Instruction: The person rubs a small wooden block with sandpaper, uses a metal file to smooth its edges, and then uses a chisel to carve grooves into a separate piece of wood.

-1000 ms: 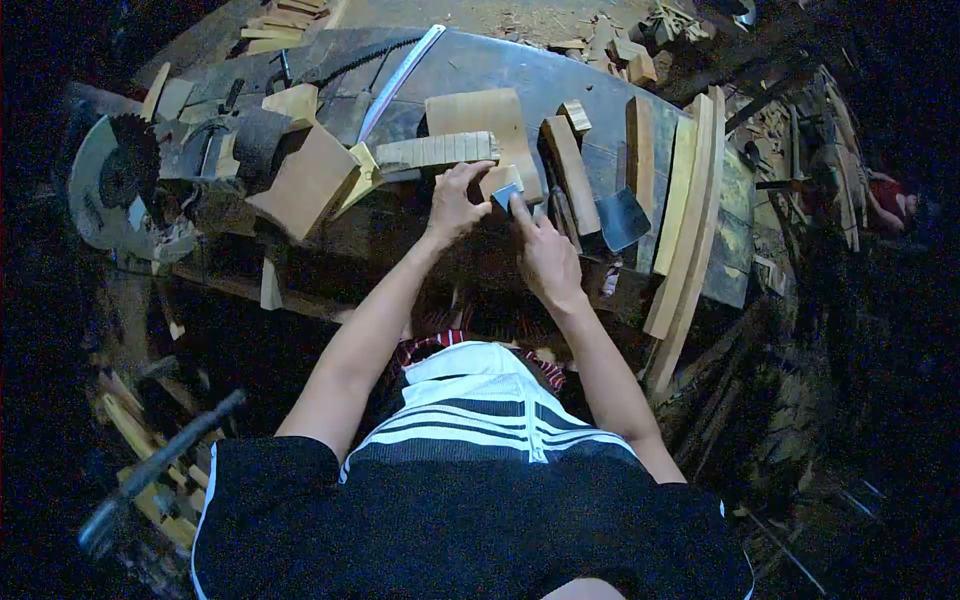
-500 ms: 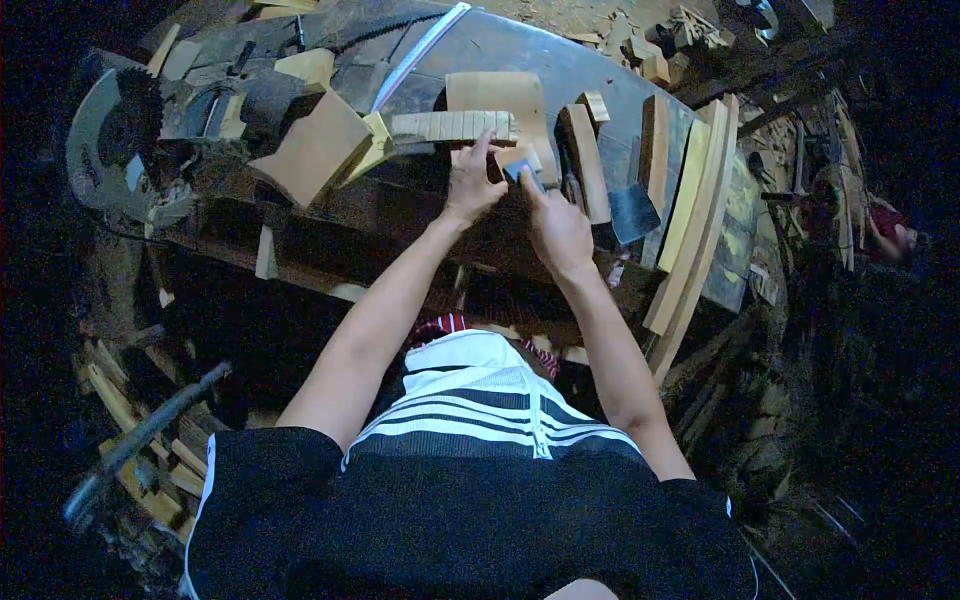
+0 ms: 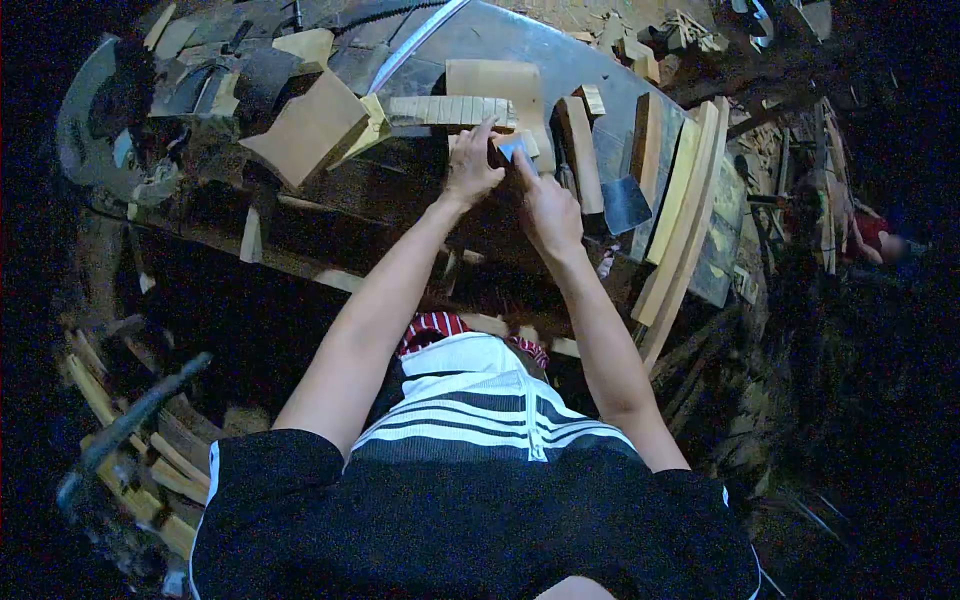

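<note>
My left hand (image 3: pixel 474 168) is at the near edge of the workbench, its thumb and fingers around the end of a small wooden block (image 3: pixel 528 142). Its index fingertip reaches the slatted, pale wooden strip (image 3: pixel 440 111) lying just beyond. In my right hand (image 3: pixel 550 212) is a small flat blue piece (image 3: pixel 511 148), its index finger stretched along it and pressing it against the block. I cannot tell whether that piece is abrasive paper or a blade. Behind both hands lies a curved wooden board (image 3: pixel 490 75), partly covered by the strip.
Right of my hands lie a wooden bar (image 3: pixel 582 150), a dark square sheet (image 3: pixel 627 205) and long curved slats (image 3: pixel 690 220). Leftward are a shaped wooden piece (image 3: pixel 308 130) and a large round toothed blade (image 3: pixel 90 120). A person (image 3: pixel 875 238) is at the far right.
Both hands and the bench sit slightly higher in the view. My right hand with the blue piece has shifted a little left, nearer my left hand.
</note>
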`<state>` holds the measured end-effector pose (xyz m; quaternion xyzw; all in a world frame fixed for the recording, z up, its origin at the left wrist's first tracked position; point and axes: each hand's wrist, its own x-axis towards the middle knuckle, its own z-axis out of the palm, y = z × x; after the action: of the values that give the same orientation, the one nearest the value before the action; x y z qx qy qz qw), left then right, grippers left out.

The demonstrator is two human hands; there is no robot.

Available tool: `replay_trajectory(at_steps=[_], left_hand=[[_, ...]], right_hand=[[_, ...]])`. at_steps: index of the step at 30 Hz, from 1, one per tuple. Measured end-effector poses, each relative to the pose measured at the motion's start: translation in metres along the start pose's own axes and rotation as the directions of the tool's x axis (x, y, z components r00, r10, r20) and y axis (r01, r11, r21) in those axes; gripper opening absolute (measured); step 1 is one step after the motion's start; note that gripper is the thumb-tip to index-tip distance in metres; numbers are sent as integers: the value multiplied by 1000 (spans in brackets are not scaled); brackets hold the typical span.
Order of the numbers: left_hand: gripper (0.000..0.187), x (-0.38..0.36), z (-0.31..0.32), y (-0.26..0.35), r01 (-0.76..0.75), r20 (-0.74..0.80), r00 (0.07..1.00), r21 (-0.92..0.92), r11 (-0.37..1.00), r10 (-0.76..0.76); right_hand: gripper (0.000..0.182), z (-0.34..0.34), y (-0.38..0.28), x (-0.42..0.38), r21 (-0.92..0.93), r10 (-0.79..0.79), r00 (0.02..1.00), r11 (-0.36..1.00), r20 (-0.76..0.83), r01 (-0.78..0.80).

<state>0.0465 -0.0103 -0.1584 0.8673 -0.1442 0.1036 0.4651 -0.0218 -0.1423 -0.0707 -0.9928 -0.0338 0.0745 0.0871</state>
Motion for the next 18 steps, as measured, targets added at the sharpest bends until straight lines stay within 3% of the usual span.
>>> replay_trajectory(at_steps=[2,5,7,12,18], left_hand=[[72,6,-4,-1,-34,-4,999,12,999,34],[53,2,-2,3,-34,19,999,29,999,34],[42,5,-1,6,-13,-3,1000,-6,1000,13],[45,8,-3,2,-7,55,998,-17,1000,8],[46,9,3,4,3,49,999,20,1000,-4]], right_hand=[[53,-4,0,-4,-34,-39,999,999,-19,38],[52,-3,5,0,-65,-26,998,997,48,29],[56,7,7,20,-23,-31,999,999,-11,31],[62,-6,6,-7,57,9,997,998,71,-13],[60,-3,10,16,9,4,1000,1000,17,-4]])
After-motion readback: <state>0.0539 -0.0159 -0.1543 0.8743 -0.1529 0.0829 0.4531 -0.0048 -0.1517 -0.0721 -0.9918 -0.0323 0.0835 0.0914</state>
